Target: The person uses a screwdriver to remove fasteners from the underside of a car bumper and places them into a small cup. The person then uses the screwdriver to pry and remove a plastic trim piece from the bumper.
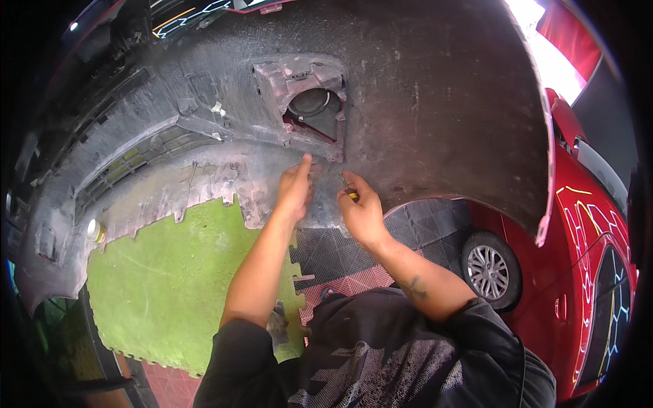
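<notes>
The dark, dusty inner side of a car bumper cover (435, 102) spreads out in front of me. It has a fog-lamp opening with a pinkish frame (269, 78). My left hand (294, 189) is at the bumper just below this opening, its fingers stretched out and nothing seen in them; whether they touch the surface I cannot tell. To its right, my right hand (362, 214) is closed around a small screwdriver (352, 195) with a yellow and black handle. Its thin metal shaft points up toward the bumper, and the tip is hard to make out.
A green foam mat (170, 285) lies under the bumper at left. Dark and red floor tiles (415, 234) show beyond it. A red car (527, 326) with a silver wheel stands close on the right. A small white tub (94, 230) is at the bumper's left edge.
</notes>
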Action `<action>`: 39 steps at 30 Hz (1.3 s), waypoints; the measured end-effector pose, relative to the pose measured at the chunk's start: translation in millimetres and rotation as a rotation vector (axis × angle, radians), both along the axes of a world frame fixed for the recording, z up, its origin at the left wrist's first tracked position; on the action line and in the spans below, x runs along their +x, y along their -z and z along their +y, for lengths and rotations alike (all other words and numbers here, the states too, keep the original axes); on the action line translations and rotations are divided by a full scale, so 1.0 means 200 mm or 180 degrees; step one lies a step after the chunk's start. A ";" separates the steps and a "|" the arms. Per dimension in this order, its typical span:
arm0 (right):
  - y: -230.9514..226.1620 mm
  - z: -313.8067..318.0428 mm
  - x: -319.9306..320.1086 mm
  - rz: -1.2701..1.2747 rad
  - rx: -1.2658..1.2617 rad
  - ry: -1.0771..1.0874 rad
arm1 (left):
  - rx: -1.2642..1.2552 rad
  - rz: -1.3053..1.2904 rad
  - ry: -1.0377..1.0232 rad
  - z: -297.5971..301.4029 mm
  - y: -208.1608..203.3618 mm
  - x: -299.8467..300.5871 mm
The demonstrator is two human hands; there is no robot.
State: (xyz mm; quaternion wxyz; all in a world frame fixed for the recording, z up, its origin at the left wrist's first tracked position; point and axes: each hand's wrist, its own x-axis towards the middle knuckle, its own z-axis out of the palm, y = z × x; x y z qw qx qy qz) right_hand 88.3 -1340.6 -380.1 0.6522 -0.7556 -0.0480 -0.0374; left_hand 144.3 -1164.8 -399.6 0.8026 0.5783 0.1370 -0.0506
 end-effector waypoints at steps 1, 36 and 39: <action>0.02 0.01 0.03 0.0001 -0.0079 0.0021 | 0.0034 0.0092 0.0150 -0.01 -0.02 0.05; 0.11 0.13 0.14 0.1132 0.1593 0.0865 | -0.0373 0.0300 0.0182 -0.11 0.01 0.20; 0.01 0.08 0.12 0.1601 0.1699 0.0498 | -0.0237 0.0177 0.0271 -0.11 0.05 0.22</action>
